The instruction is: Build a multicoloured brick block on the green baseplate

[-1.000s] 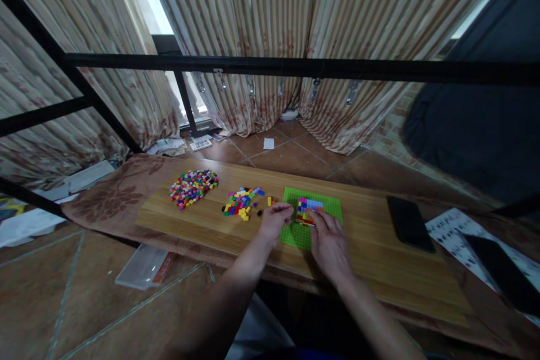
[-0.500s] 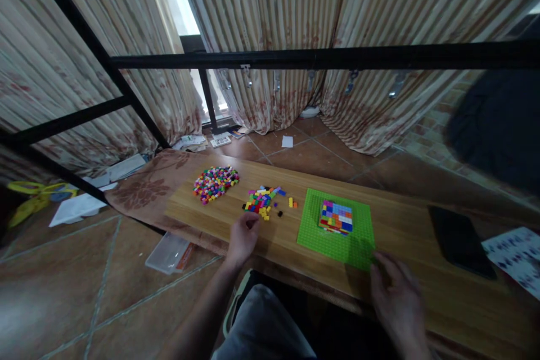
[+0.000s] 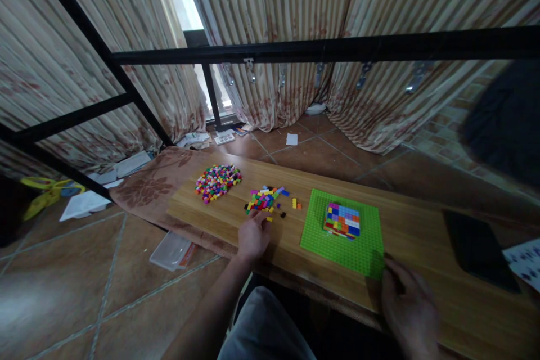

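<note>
My left hand (image 3: 253,236) reaches to the near edge of a loose pile of coloured toy bricks (image 3: 262,198). Its thumb and forefinger are apart, with yellow bricks (image 3: 269,218) close by the fingertips. On the right, my right hand (image 3: 409,306) has its thumb and curled fingers at the near right corner of a green baseplate (image 3: 314,230), gripping the edge. A low block of multicoloured bricks (image 3: 343,219) sits on the plate, slightly above its middle.
A larger heap of small bricks (image 3: 218,183) lies farther left on the wooden board (image 3: 211,219). Between pile and plate are a few single bricks (image 3: 294,203). A black flat object (image 3: 478,247) and a printed sheet (image 3: 525,259) lie right. A dark metal rail (image 3: 295,52) crosses beyond.
My left hand has moved forward to the small brick pile, and its fingers have parted. My right hand stays at the baseplate's corner. The view has shifted slightly.
</note>
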The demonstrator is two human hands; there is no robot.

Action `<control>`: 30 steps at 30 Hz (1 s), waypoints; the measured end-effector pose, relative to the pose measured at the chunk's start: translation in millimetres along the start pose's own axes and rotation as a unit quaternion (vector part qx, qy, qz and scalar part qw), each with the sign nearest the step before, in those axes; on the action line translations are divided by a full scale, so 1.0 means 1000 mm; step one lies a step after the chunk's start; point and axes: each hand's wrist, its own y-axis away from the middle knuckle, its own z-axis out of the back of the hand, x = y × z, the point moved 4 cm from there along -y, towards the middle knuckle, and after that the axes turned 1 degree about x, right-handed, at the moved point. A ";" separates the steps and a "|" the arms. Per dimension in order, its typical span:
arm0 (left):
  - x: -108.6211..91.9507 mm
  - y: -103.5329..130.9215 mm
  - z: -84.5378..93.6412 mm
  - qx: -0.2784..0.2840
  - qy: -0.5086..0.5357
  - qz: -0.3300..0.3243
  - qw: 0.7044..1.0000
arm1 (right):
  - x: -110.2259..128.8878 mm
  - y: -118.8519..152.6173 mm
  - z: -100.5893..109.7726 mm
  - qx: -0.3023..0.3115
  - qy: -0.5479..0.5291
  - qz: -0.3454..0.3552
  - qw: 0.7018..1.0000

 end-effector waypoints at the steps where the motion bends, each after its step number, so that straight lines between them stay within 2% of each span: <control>1: -0.001 0.000 0.000 0.000 -0.010 -0.006 1.000 | 0.000 0.000 -0.001 -0.002 0.002 0.001 1.000; 8: 0.001 -0.004 -0.001 0.005 -0.030 -0.046 0.998 | 0.000 0.001 -0.003 -0.015 0.014 0.013 1.000; 14: -0.011 -0.002 -0.005 0.020 -0.048 -0.104 0.993 | 0.002 0.002 -0.003 -0.009 0.013 0.005 1.000; 20: -0.010 -0.004 -0.007 0.011 -0.055 -0.088 0.995 | 0.003 0.003 -0.003 -0.019 0.016 0.018 1.000; 24: -0.017 0.001 -0.006 -0.001 0.001 -0.094 0.996 | 0.003 0.004 -0.005 -0.012 0.011 0.029 0.999; 27: -0.035 0.008 -0.011 0.003 0.097 -0.108 0.989 | 0.005 0.004 -0.004 -0.010 0.002 0.031 0.999; 30: -0.055 0.014 -0.023 0.028 0.184 -0.121 0.975 | 0.007 0.003 -0.003 -0.014 0.010 0.035 0.999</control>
